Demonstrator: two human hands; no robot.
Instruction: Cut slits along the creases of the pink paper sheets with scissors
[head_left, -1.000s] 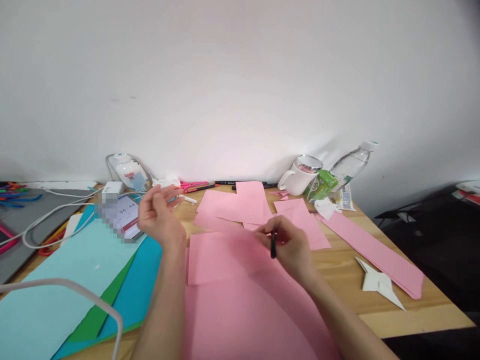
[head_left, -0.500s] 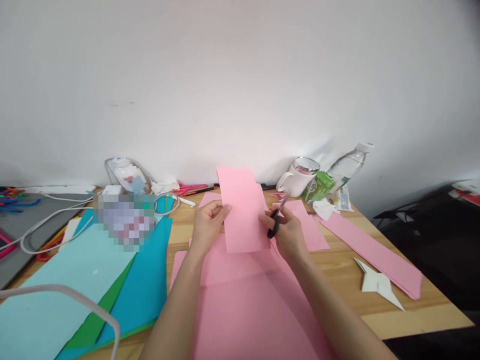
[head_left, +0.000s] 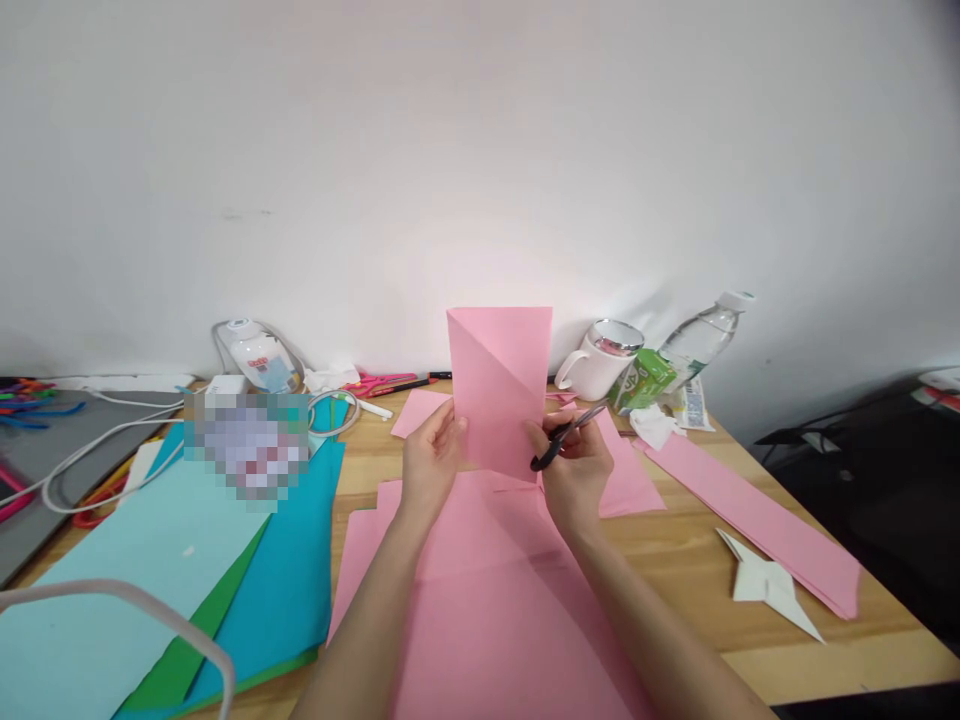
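A pink paper piece (head_left: 501,380) stands upright between my hands, with a slanting crease or shadow line across it. My left hand (head_left: 435,450) is closed on its left edge, the thumb at the front. My right hand (head_left: 576,462) pinches its lower right edge and also holds black-handled scissors (head_left: 556,442), whose blades point up to the right, away from the paper. Beneath my forearms lie large pink sheets (head_left: 495,610). Another pink piece (head_left: 634,485) rests on the table just right of my right hand.
Blue and green sheets (head_left: 300,560) lie at left under a blurred item and white cables. A white mug (head_left: 596,365), a green box (head_left: 642,380) and a tilted bottle (head_left: 701,335) stand by the wall. Pink strips (head_left: 757,520) and a folded white paper star (head_left: 765,582) lie right.
My hands have turned the pink paper more upright, and its top edge is higher and further right. The scissors in my right hand have tilted from steep to more slanting.
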